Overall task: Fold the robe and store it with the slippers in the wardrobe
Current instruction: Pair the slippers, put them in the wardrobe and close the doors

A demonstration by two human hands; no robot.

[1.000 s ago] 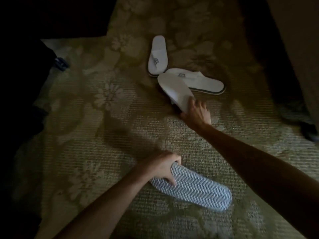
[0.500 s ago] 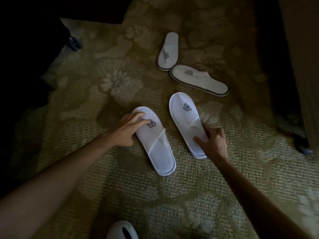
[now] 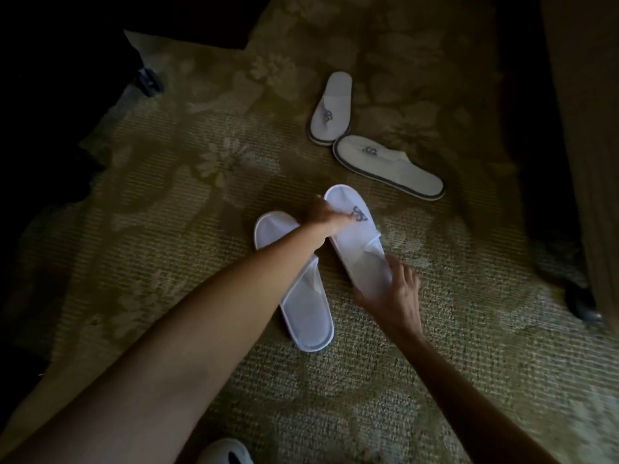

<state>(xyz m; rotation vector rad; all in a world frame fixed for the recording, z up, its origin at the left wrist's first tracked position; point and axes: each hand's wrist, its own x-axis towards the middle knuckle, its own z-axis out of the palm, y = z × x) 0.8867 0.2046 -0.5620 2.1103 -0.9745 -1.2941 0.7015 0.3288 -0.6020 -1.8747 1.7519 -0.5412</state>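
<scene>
Two white slippers lie side by side on the patterned carpet (image 3: 167, 195) in front of me. My left hand (image 3: 326, 216) reaches across the left slipper (image 3: 306, 316) and holds the toe of the right slipper (image 3: 358, 242), fingers over its strap by the logo. My right hand (image 3: 393, 293) grips that slipper's heel, thumb on top. Farther back lie two more white slippers with dark rims, one (image 3: 331, 108) pointing away and one (image 3: 390, 167) lying crosswise. No robe is in view.
A white shoe tip (image 3: 224, 453) shows at the bottom edge. Dark furniture with a small wheel (image 3: 149, 82) fills the left side. A tall panel (image 3: 582, 128) and a dark object (image 3: 582, 303) stand at the right.
My left hand left the left slipper and crossed over to the toe of the right slipper. My right hand slid round that slipper's heel. A second ago both slippers were being turned upright.
</scene>
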